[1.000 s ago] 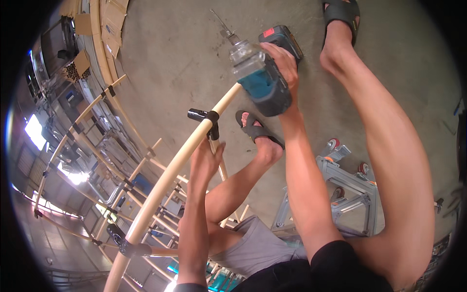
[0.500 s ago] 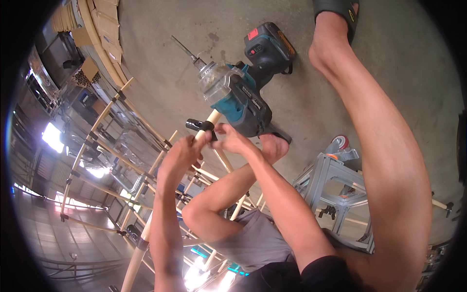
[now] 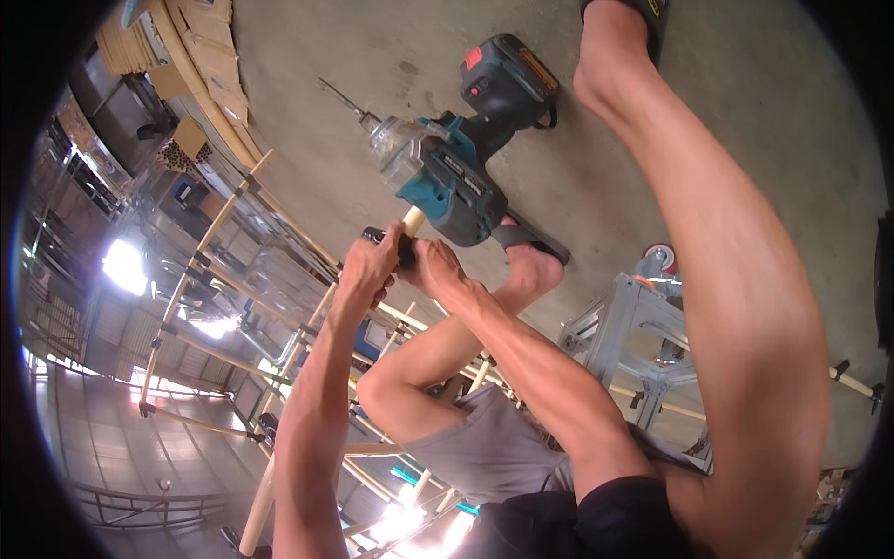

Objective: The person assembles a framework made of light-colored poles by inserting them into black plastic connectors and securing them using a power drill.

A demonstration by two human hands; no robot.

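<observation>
A second ago the right hand (image 3: 436, 268) was wrapped around the cordless driver (image 3: 454, 191); now it has let go. The driver sits by itself in the upper middle of the frame, its long bit aimed at the upper left, its body overlapping the end of the pale tube (image 3: 414, 218); from here I can't tell what bears its weight.

Both hands have come together at the black joint (image 3: 406, 250) on that tube, just left of the frame's centre. The left hand (image 3: 365, 268) is curled closed, thumb laid on the joint; the right is curled closed against it from the other side, its fingertips hidden. They've drawn in tighter than half a second ago, when more daylight showed between the fingers. I'd read that as handwork on the joint, with the driver set aside.
</observation>
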